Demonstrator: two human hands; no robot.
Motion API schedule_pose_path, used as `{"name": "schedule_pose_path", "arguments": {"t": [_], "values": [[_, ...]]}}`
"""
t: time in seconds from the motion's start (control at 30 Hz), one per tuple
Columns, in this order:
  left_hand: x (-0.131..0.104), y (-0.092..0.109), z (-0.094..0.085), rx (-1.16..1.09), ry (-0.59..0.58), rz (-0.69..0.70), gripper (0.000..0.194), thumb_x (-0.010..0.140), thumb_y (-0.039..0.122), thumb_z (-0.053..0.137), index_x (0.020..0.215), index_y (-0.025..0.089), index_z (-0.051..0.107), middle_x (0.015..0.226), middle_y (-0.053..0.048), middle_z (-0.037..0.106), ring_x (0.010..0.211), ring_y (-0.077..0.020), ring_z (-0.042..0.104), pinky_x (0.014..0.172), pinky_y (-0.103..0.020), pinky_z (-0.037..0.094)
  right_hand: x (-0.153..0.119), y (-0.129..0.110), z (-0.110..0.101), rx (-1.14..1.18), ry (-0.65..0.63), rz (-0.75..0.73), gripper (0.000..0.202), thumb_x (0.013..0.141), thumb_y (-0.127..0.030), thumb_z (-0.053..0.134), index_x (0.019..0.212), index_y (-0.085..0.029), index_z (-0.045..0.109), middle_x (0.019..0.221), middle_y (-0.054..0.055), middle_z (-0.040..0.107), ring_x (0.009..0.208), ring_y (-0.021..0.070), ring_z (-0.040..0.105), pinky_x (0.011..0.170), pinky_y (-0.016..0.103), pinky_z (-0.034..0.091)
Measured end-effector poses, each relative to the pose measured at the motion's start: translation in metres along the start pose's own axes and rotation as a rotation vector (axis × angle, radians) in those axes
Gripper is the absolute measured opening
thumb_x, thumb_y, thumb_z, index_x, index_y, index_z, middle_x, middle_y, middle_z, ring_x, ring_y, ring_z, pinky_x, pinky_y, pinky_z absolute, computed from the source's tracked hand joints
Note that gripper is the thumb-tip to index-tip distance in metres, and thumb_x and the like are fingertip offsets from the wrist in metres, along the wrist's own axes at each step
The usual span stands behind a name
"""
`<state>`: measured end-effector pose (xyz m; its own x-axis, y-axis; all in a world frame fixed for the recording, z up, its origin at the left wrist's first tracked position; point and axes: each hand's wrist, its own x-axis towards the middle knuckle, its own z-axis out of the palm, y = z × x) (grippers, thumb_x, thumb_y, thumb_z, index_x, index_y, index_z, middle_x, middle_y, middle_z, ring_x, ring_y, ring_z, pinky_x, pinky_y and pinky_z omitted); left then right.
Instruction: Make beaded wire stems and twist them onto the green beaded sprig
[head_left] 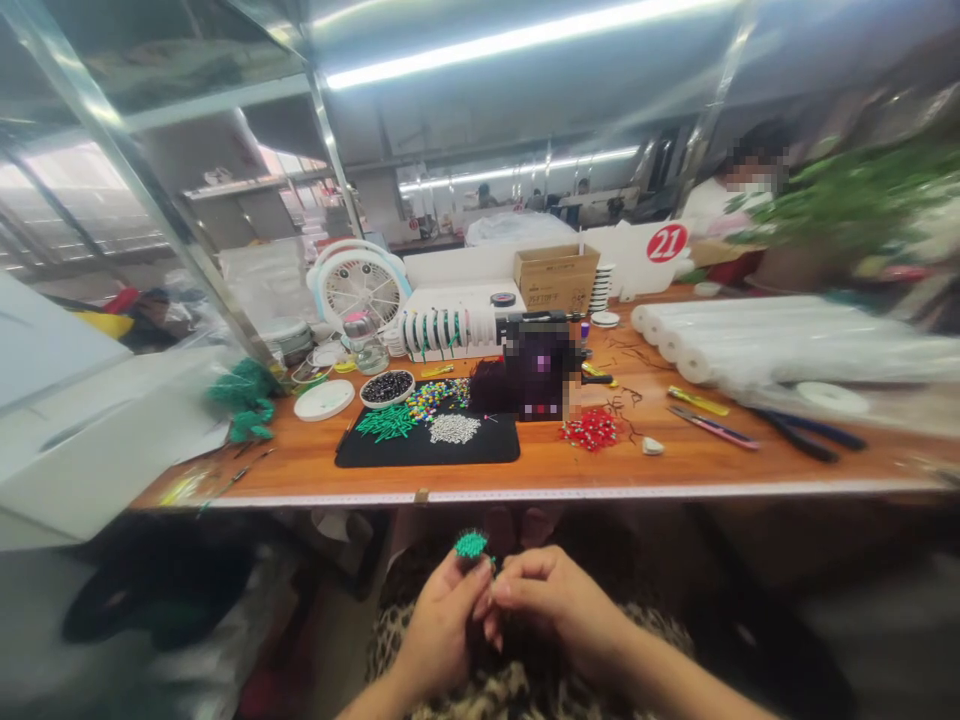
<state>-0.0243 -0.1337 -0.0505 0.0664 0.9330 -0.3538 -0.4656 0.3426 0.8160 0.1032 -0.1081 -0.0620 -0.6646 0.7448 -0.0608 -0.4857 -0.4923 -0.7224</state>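
Observation:
Both hands are over my lap, in front of the table edge. My left hand (448,612) is closed round the lower part of a bunch of small green pieces (471,544), whose tops stick up above the thumb. Close beside it, my right hand (551,600) has its thumb and index finger pinched together near the left fingertips. Whatever lies between those fingers is too small to make out. Beyond the hands, a black mat (491,447) carries green pieces (385,423), silvery white beads (454,429) and multicoloured beads (439,397).
Red pieces (591,429), pliers (806,432) and a pink cutter (715,428) lie on the wooden table (300,472). Behind are a fan (358,287), a cardboard box (556,277) and wrapped rolls (750,340). A person (720,200) is at the back right.

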Motion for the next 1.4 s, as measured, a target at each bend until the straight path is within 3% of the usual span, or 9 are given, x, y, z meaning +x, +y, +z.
{"name": "schedule_pose_path", "arguments": {"t": [0.17, 0.37, 0.47, 0.57, 0.67, 0.83, 1.13, 1.3, 1.4], "values": [[0.001, -0.002, -0.004, 0.027, -0.041, 0.030, 0.035, 0.069, 0.042, 0.071, 0.067, 0.019, 0.045, 0.044, 0.010, 0.039, 0.037, -0.0060, 0.038, 0.039, -0.019, 0.038, 0.002, -0.001, 0.000, -0.040, 0.098, 0.018, 0.017, 0.066, -0.026, 0.072, 0.062, -0.010, 0.068, 0.059, 0.007, 0.067, 0.052, 0.0166, 0.061, 0.055, 0.029, 0.048], [-0.002, -0.003, -0.010, 0.256, -0.036, 0.170, 0.027, 0.080, 0.039, 0.061, 0.071, 0.019, 0.047, 0.052, 0.006, 0.046, 0.048, -0.0076, 0.044, 0.050, -0.020, 0.038, -0.003, -0.014, 0.002, -0.640, 0.331, -0.208, 0.022, 0.077, -0.030, 0.063, 0.062, -0.014, 0.070, 0.061, 0.004, 0.068, 0.059, 0.0162, 0.060, 0.059, 0.025, 0.046], [-0.003, -0.002, -0.012, 0.360, -0.038, 0.180, 0.027, 0.080, 0.042, 0.060, 0.073, 0.018, 0.049, 0.055, 0.006, 0.046, 0.050, -0.0079, 0.042, 0.051, -0.020, 0.037, -0.003, -0.015, 0.001, -0.783, 0.399, -0.240, 0.018, 0.077, -0.025, 0.062, 0.067, -0.016, 0.073, 0.063, 0.002, 0.067, 0.062, 0.0156, 0.059, 0.060, 0.024, 0.044], [-0.004, 0.004, -0.011, 0.452, -0.007, 0.212, 0.027, 0.076, 0.042, 0.064, 0.073, 0.016, 0.056, 0.062, 0.003, 0.050, 0.057, -0.0097, 0.044, 0.055, -0.021, 0.038, -0.003, -0.013, 0.000, -0.783, 0.362, -0.211, 0.010, 0.072, -0.019, 0.067, 0.077, -0.019, 0.076, 0.068, 0.001, 0.067, 0.067, 0.0156, 0.059, 0.064, 0.023, 0.043], [-0.004, 0.012, -0.009, 0.545, 0.030, 0.226, 0.029, 0.075, 0.043, 0.064, 0.074, 0.015, 0.063, 0.068, -0.002, 0.058, 0.067, -0.0147, 0.050, 0.063, -0.024, 0.041, -0.003, -0.012, 0.000, -0.758, 0.310, -0.196, 0.017, 0.067, -0.017, 0.073, 0.082, -0.021, 0.076, 0.071, 0.000, 0.066, 0.070, 0.0154, 0.058, 0.066, 0.022, 0.042], [-0.004, 0.016, -0.010, 0.589, 0.041, 0.203, 0.032, 0.074, 0.044, 0.064, 0.085, 0.015, 0.071, 0.078, -0.006, 0.068, 0.080, -0.0227, 0.057, 0.071, -0.029, 0.044, -0.005, -0.012, 0.000, -0.815, 0.341, -0.215, 0.018, 0.067, -0.015, 0.072, 0.082, -0.023, 0.075, 0.070, -0.001, 0.063, 0.069, 0.0145, 0.056, 0.066, 0.022, 0.042], [-0.006, 0.021, -0.003, 0.689, 0.070, 0.191, 0.019, 0.069, 0.033, 0.070, 0.076, 0.016, 0.074, 0.065, -0.004, 0.066, 0.070, -0.0202, 0.054, 0.066, -0.026, 0.041, -0.005, -0.006, -0.009, -0.954, 0.326, -0.258, 0.012, 0.074, -0.027, 0.069, 0.084, -0.024, 0.075, 0.063, -0.002, 0.054, 0.063, 0.0136, 0.051, 0.059, 0.023, 0.038], [-0.005, 0.009, -0.009, 0.423, 0.035, 0.148, 0.018, 0.068, 0.033, 0.071, 0.073, 0.016, 0.068, 0.062, 0.000, 0.060, 0.060, -0.0131, 0.050, 0.059, -0.022, 0.040, -0.011, -0.005, -0.010, -1.099, 0.284, -0.359, 0.017, 0.080, -0.026, 0.061, 0.068, -0.018, 0.071, 0.062, 0.000, 0.055, 0.060, 0.0129, 0.051, 0.057, 0.023, 0.037], [-0.005, -0.002, -0.015, 0.203, 0.073, 0.046, 0.025, 0.066, 0.037, 0.073, 0.075, 0.017, 0.061, 0.046, 0.008, 0.040, 0.041, -0.0057, 0.031, 0.041, -0.017, 0.026, -0.016, -0.005, -0.007, -1.130, 0.219, -0.426, 0.019, 0.080, -0.021, 0.057, 0.064, -0.015, 0.065, 0.064, 0.002, 0.059, 0.061, 0.0129, 0.054, 0.059, 0.022, 0.039]]}}
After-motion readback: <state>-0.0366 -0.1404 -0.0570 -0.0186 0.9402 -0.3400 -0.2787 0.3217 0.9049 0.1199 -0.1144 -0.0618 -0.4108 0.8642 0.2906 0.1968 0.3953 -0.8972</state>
